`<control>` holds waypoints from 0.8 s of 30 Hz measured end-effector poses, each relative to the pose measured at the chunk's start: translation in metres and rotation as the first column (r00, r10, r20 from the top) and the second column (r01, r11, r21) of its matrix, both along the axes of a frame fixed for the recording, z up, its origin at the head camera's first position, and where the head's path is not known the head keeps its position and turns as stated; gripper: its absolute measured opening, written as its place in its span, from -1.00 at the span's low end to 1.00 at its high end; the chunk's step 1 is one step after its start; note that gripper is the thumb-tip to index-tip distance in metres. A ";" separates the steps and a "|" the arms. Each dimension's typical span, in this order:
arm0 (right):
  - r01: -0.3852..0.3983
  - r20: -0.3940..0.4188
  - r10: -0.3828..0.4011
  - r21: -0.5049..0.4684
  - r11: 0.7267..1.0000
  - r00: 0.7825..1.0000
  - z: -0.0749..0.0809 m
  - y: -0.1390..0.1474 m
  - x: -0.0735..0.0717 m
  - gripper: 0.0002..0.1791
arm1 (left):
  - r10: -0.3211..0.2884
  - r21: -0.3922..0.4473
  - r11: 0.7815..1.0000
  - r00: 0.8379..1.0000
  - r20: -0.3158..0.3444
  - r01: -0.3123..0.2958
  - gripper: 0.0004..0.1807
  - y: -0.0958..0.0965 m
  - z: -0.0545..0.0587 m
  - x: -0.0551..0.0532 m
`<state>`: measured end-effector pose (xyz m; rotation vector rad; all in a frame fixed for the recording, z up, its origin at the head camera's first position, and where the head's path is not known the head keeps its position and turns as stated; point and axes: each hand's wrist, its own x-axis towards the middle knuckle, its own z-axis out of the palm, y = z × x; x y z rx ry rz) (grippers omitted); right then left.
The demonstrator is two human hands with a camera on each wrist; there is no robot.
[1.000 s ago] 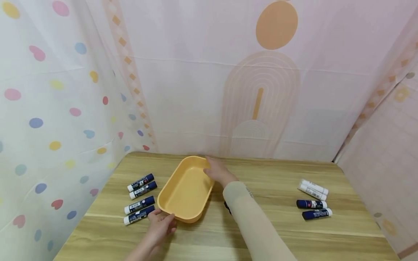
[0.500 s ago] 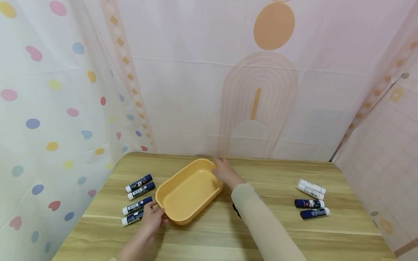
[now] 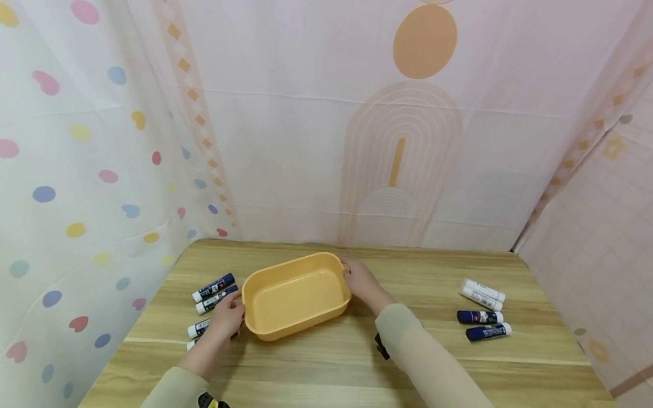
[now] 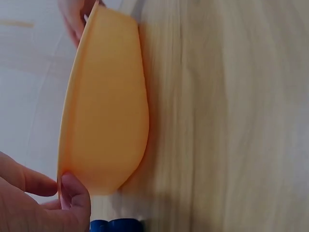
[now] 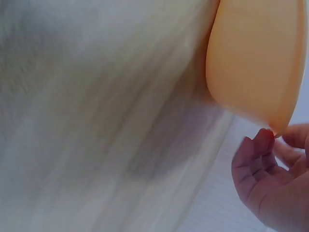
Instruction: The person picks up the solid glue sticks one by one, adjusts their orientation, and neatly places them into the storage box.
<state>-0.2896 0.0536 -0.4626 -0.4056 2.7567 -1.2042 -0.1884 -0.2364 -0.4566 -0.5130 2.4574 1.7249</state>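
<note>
A: Where is the yellow-orange, rounded-rectangular plastic tray (image 3: 301,297)?

B: Left of centre over the wood-grain surface (image 3: 326,374), between the hands, its right end set farther back than its left. I can't tell whether its base touches the surface.

A: What is the left hand (image 3: 227,317) doing?

B: It pinches the rim at the tray's left end, thumb and fingers on opposite sides, with only the thin rim between them.

A: And the right hand (image 3: 363,283)?

B: Its fingers are curled and pinch the rim at the tray's right end, just as closely.

A: What lies near the left hand?

B: Four dark-blue and white cylindrical tubes (image 3: 213,288), partly hidden by that hand and forearm.

A: Over on the right?

B: Two white cylindrical tubes (image 3: 482,296) lie side by side, and just nearer the person are two dark-blue tubes with white ends (image 3: 480,317). Both pairs are well apart from the tray.

A: Behind everything?

B: A pale pink cloth (image 3: 285,153) printed with an arch and an orange oval.
</note>
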 end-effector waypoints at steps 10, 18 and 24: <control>0.239 0.195 -0.190 -0.272 0.932 0.962 -0.011 0.005 0.006 -0.61 | -0.072 0.001 0.997 0.997 0.040 0.072 -0.36 -0.008 0.004 -0.013; 0.300 0.286 -0.197 -0.378 0.876 0.938 -0.014 0.013 0.018 -0.59 | -0.086 -0.108 0.990 0.996 0.009 0.086 -0.40 -0.003 0.004 -0.022; 0.345 0.313 -0.222 -0.424 0.837 0.923 -0.016 0.026 0.024 -0.60 | -0.113 -0.088 0.990 0.994 0.003 0.113 -0.42 0.008 0.001 -0.028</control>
